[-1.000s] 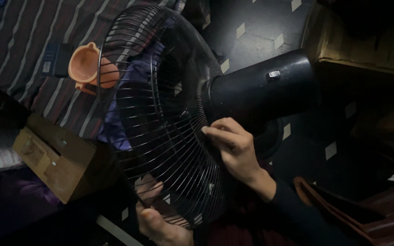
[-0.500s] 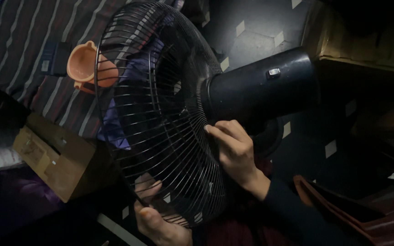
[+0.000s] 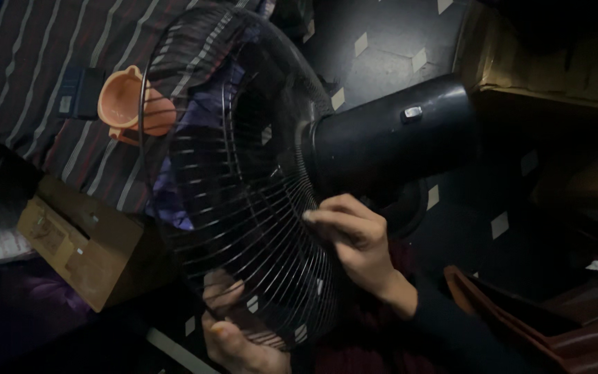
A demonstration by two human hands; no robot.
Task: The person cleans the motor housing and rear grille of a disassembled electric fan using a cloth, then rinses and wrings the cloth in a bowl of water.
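A black electric fan lies tilted in front of me, its round wire rear guard facing left and its black motor housing pointing right. My right hand rests on the back of the guard near the hub, fingertips pinching at the wires by the housing. My left hand grips the guard's lower rim from below, partly hidden behind the wires. A small metal knob sits on top of the housing.
An orange plastic cup and a dark flat device lie on a striped cloth at upper left. A wooden block sits at left. Dark tiled floor lies behind; wooden furniture stands at right.
My right hand's fingers shifted slightly downward along the guard near the hub. The fan guard tilted a little; my left hand keeps its grip on the rim.
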